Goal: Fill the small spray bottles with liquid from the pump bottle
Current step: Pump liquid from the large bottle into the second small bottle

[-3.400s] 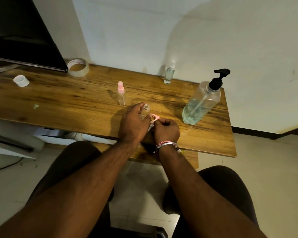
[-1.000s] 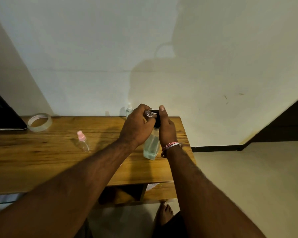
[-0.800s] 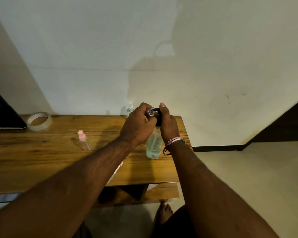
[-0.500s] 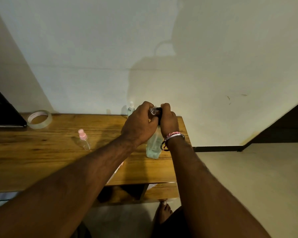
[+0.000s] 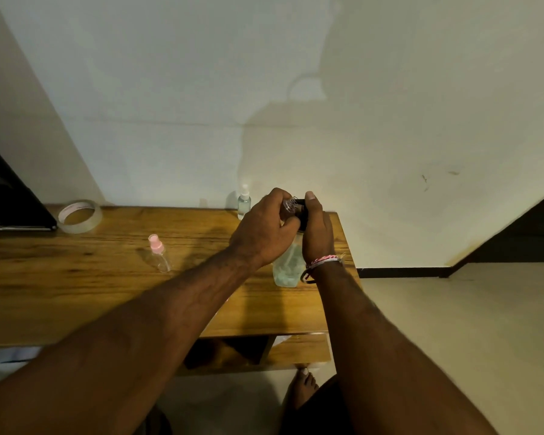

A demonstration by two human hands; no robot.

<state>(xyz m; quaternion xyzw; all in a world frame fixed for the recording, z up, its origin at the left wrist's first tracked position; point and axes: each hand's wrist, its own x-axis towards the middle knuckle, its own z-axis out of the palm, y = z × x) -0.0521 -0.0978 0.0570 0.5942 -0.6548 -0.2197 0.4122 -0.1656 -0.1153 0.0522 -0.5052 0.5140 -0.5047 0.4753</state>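
Observation:
The clear pump bottle (image 5: 287, 268) with pale green liquid stands near the right end of the wooden table (image 5: 76, 287). My right hand (image 5: 317, 229) wraps its black pump head (image 5: 301, 211), thumb on top. My left hand (image 5: 264, 233) grips a small uncapped spray bottle (image 5: 290, 205) and holds its open neck against the pump spout. A pink-capped spray bottle (image 5: 158, 253) stands left of my hands. A white-capped spray bottle (image 5: 244, 202) stands at the back by the wall.
A roll of clear tape (image 5: 79, 216) lies at the back left beside a dark screen (image 5: 10, 199). A lower shelf (image 5: 296, 353) sits under the table's right end, and a bare foot (image 5: 302, 384) rests on the floor below it.
3.4 s ago my hands worked the pink cap off the small bottle at the table's front. Over the last second both hands stay at the pump head, shifting only slightly.

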